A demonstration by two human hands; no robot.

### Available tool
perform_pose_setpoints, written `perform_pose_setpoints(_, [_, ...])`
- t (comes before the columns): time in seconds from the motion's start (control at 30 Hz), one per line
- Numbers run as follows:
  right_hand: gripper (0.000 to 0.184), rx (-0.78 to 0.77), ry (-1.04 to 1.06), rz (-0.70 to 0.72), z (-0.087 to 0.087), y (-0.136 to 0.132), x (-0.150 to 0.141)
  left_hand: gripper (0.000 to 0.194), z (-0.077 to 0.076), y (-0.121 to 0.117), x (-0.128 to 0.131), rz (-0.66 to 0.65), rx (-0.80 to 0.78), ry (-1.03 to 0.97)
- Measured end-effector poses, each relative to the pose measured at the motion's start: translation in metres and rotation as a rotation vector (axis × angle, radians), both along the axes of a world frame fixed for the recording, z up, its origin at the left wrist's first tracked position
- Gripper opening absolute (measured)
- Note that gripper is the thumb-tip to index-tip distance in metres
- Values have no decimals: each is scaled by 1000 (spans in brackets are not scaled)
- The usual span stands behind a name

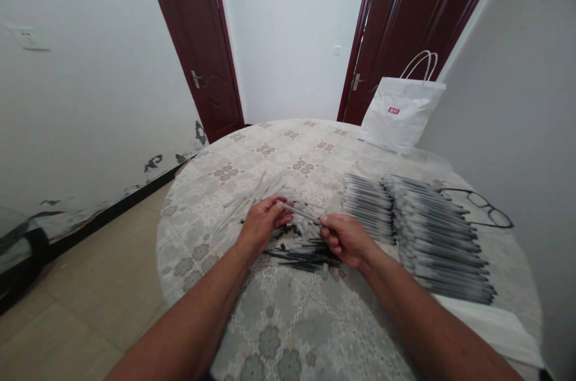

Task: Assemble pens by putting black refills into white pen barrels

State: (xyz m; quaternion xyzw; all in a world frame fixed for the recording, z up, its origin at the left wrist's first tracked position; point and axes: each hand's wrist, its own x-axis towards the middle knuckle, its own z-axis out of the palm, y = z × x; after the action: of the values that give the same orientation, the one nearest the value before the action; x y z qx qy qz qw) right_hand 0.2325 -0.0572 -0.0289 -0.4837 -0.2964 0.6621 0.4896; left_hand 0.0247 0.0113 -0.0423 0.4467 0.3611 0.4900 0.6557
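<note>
Between my two hands is a slim pen (300,212) with a pale translucent barrel, held roughly level above the table. My left hand (266,220) pinches its left end between thumb and fingers. The fingers of my right hand (341,236) close on its right end, where a small dark tip shows. Beneath them lies a loose heap of black refills (303,258) and small black parts, partly hidden by the hands. Pale empty barrels (265,188) are scattered just beyond my left hand.
Stacked pens in a row (369,204) and a larger pile (438,243) lie to the right. Eyeglasses (483,204) rest beside them. A white paper bag (402,114) stands at the back right. A white sheet (488,324) lies near the right edge of the round table (270,339).
</note>
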Motion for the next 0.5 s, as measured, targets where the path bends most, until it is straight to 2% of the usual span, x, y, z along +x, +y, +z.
perform_pose_setpoints(0.37, [24,-41,122,15,-7,-1,-1,32,2,-2,1,-9,15,-75])
perform_pose_setpoints(0.5, [20,-72,169,80,-7,-1,-1,31,1,-1,0,-10,56,-97])
